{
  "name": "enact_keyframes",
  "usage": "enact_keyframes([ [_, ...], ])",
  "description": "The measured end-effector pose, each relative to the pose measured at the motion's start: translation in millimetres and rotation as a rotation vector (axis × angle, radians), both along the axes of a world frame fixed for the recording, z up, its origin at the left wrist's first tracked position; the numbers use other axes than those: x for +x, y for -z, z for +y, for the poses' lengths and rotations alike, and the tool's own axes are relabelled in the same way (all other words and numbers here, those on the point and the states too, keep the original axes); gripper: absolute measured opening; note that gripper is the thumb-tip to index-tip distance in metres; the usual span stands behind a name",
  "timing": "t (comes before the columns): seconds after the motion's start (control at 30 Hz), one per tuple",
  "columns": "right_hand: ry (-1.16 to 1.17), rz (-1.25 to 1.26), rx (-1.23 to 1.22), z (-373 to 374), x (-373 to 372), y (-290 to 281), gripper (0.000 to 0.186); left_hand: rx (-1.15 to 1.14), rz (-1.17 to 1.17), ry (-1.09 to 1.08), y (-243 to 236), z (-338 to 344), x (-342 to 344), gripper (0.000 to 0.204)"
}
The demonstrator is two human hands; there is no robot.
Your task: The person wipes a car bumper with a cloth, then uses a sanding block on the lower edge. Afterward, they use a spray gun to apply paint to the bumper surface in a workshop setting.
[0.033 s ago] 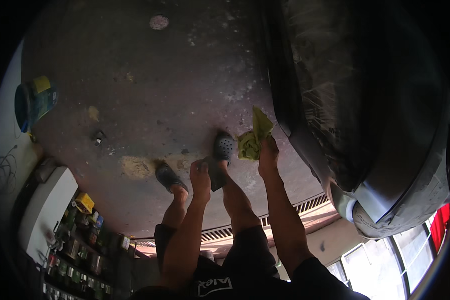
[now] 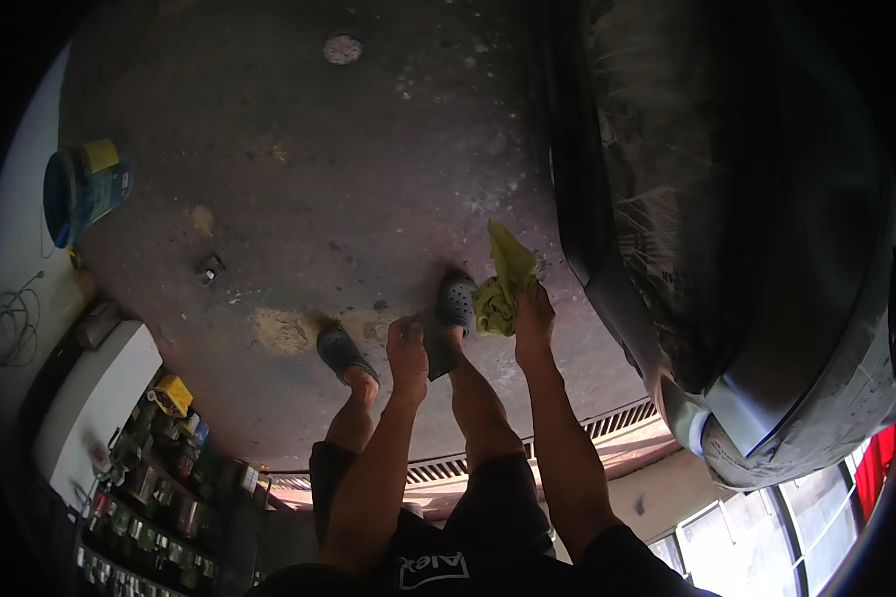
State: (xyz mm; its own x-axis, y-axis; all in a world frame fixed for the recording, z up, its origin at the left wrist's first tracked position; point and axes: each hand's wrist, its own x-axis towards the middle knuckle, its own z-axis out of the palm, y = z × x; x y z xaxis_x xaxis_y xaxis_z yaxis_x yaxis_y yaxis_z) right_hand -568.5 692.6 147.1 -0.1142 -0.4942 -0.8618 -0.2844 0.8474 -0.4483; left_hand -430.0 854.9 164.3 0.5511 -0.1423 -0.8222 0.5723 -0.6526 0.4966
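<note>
My left hand (image 2: 408, 353) grips a dark, flat rectangular piece (image 2: 439, 357) low in the middle of the view; I cannot make out what it is. My right hand (image 2: 534, 323) holds a crumpled yellow-green cloth (image 2: 511, 261), with one end sticking up above the fingers. Beneath and between them are my feet in dark perforated clogs (image 2: 457, 298) on the stained concrete floor (image 2: 269, 199). The dark body of what looks like a vehicle (image 2: 727, 249) stands to the right of the cloth, partly covered in crinkled sheeting.
A blue bucket (image 2: 85, 194) with a yellow label stands by the left wall. A white cabinet (image 2: 90, 408) and shelves of bottles (image 2: 154, 507) are at lower left, a coiled cable (image 2: 15, 328) above them. A small object (image 2: 211, 269) lies on the floor. A slotted drain (image 2: 607, 423) runs behind me.
The view has shifted slightly, so the floor and bucket sit a little to the right. The cloth and both hands sit slightly differently over my feet; both hands still hold their things.
</note>
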Motion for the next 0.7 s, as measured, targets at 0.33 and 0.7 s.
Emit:
enact_keyframes([
  [0.33, -0.561, -0.331, -0.018, 28.2, 250.1, -136.4, 0.055, -0.382, 0.386, -0.322, -62.9, -55.8, 191.9, 0.081],
  [0.7, -0.174, -0.477, 0.098, 58.1, 544.1, -157.5, 0.050, -0.238, -0.430, -0.576, -89.3, 37.5, 659.4, 0.067],
])
